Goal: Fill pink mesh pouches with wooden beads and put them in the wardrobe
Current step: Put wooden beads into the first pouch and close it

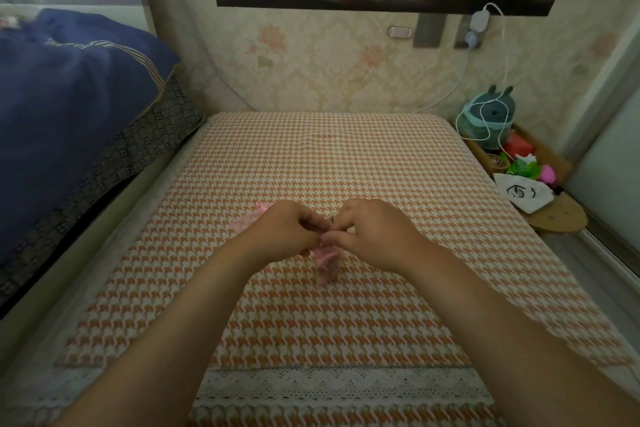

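A pink mesh pouch [325, 258] hangs between my two hands above the orange houndstooth cloth [329, 163]. My left hand [284, 232] pinches the pouch's top edge with curled fingers. My right hand [374, 232] pinches the same edge from the other side, and a pale wooden bead [351, 230] shows between its fingers. More pink mesh [251, 218] lies flat on the cloth behind my left hand, partly hidden by it. The wardrobe is not in view.
A bed with a dark blue quilt [69, 97] runs along the left. At the right, a low wooden shelf [554, 215] carries a green plush toy [488, 121], a white drawstring bag [519, 194] and small colourful items. A white charger cable [498, 73] hangs from the wall.
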A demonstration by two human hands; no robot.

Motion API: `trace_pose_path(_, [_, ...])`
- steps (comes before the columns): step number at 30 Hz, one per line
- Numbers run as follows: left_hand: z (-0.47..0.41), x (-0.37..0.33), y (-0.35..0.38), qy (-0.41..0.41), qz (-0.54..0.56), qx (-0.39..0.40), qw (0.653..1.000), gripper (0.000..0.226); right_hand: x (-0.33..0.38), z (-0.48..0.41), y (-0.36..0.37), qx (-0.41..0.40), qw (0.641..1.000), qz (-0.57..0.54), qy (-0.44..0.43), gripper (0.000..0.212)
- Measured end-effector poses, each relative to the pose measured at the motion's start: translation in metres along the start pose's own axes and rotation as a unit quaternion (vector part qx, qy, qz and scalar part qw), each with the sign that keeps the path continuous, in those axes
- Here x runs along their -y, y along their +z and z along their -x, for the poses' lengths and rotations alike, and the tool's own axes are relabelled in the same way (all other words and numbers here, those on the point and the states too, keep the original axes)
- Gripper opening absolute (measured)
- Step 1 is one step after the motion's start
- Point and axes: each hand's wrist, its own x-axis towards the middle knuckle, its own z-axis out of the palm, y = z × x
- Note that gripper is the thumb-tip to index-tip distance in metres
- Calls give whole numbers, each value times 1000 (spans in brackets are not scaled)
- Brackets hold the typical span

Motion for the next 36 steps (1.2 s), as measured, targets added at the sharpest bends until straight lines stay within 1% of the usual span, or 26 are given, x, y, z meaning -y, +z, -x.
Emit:
trace_pose_path(4, [0, -2, -1, -4, -11, -10, 1000, 26, 2, 2, 1, 15, 1000, -23, -4, 25])
trace_pose_path(6, [0, -2, -2, -4, -15, -14, 1000, 31, 1, 3, 0, 37, 999, -28, -1, 24])
trace_pose_path(9, [0, -2, -1, -4, -30, -22, 999, 29, 2, 3, 2, 90, 996, -19, 2, 25])
trace_pose_path(11, [1, -2, -1, -3, -37, -29, 999, 27, 4, 3, 4, 111, 994, -14, 6, 24])
trace_pose_path(13, [2, -3, -1, -2, -38, -28, 999, 25, 5, 3, 6, 102, 995, -15, 1, 22])
trace_pose_path(15, [4, -4, -3, 1, -39, -26, 999, 23, 2, 2, 4, 70, 997, -28, -2, 18])
trace_pose_path(17, [4, -5, -4, 5, -45, -27, 999, 23, -3, 3, -1, 48, 997, -61, 15, 14])
trace_pose_path(19, [3, -4, -4, 12, -54, -32, 998, 24, -7, 5, -1, 55, 991, -112, 38, 14])
trace_pose_path(22, [-1, 2, 2, 27, -31, -33, 999, 20, -12, 4, 5, 94, 966, -217, 103, 26])
trace_pose_path(24, [-8, 8, 9, 32, -20, -43, 998, 20, -18, 2, 10, 95, 950, -260, 148, 33])
trace_pose_path(25, [-12, 11, 12, 36, -25, -43, 998, 21, -20, 2, 11, 91, 944, -269, 166, 32])
trace_pose_path(27, [-19, 15, 20, 47, -49, -25, 997, 25, -24, 4, 12, 103, 941, -260, 188, 23])
trace_pose_path(29, [-23, 16, 27, 49, -79, 7, 996, 25, -26, 8, 10, 132, 941, -242, 197, 16])
trace_pose_path(31, [-27, 15, 33, 57, -119, 26, 991, 22, -29, 10, 9, 147, 942, -230, 197, 15])
trace_pose_path(34, [-35, 12, 39, 67, -159, 25, 985, 22, -34, 9, 9, 147, 940, -234, 198, 9])
trace_pose_path(36, [-42, 12, 42, 72, -180, 6, 981, 21, -37, 8, 10, 150, 938, -240, 201, 12])
